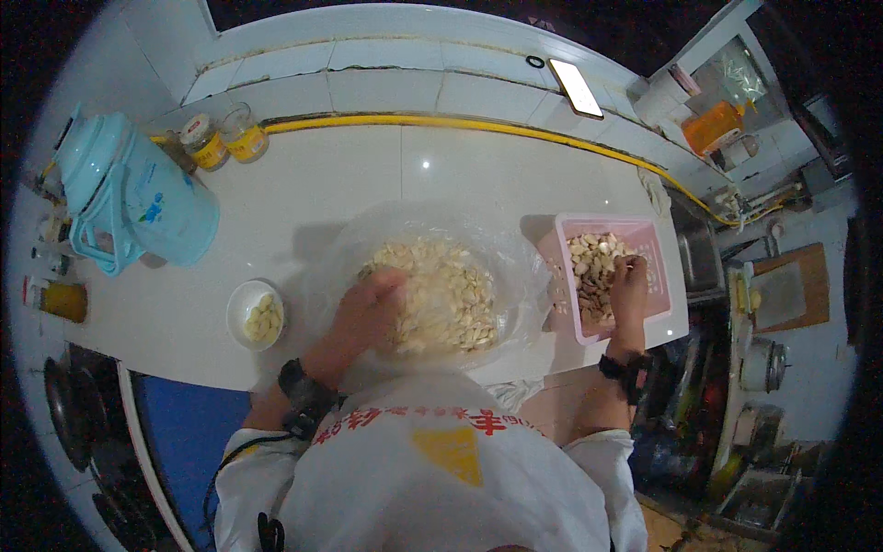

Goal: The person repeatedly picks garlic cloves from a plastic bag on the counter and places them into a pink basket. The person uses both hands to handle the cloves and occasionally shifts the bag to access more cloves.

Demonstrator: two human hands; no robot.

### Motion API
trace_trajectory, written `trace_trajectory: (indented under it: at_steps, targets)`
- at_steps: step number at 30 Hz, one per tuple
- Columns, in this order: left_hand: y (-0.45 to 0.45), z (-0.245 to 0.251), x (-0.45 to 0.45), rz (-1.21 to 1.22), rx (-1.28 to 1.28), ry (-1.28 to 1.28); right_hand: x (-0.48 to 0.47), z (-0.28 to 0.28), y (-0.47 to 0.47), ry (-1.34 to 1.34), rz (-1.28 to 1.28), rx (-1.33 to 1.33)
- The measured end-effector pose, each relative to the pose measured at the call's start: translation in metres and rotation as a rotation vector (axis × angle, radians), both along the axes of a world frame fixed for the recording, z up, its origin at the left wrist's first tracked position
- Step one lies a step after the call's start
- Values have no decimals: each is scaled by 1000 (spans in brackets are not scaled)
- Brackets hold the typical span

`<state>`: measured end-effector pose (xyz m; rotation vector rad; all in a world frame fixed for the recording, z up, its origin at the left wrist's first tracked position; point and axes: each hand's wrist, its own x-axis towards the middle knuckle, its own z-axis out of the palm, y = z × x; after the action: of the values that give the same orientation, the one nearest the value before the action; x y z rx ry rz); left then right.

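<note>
A clear plastic bag (514,276) lies spread on the counter, with many pale garlic cloves or skins (455,297) in its middle. My left hand (372,300) is over the left side of this heap, blurred, its fingers curled; whether it holds anything is unclear. To the right stands a pink plastic basket (614,220), partly filled with unpeeled garlic cloves (586,265). My right hand (629,283) reaches into the basket above them, fingertips drawn together around a small pale spot I cannot make out. Peeled cloves (264,319) sit in a small white bowl (238,310) at the left.
A light blue thermos jug (138,193) stands on the counter's left, near glass jars (207,145) with yellow labels. A phone (577,88) with a lit screen lies on the tiled ledge, beside a black ring (534,62). Beyond the basket is a metal sink (698,259).
</note>
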<state>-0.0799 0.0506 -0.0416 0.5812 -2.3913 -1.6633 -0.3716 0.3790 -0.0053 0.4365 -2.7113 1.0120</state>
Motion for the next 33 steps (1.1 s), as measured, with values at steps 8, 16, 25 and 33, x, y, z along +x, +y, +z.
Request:
trace_trajectory:
  at_steps: [8, 16, 25, 33]
  targets:
    - [-1, 9, 17, -315, -527, -263, 15, 28, 1, 205, 133, 425]
    - [21, 20, 9, -498, -519, -206, 140, 21, -119, -185, 754, 178]
    - [17, 11, 20, -238, -498, -95, 124, -34, -140, -398, 609, 142]
    - [9, 5, 27, -216, -527, -148, 112, -20, -113, -401, 528, 67]
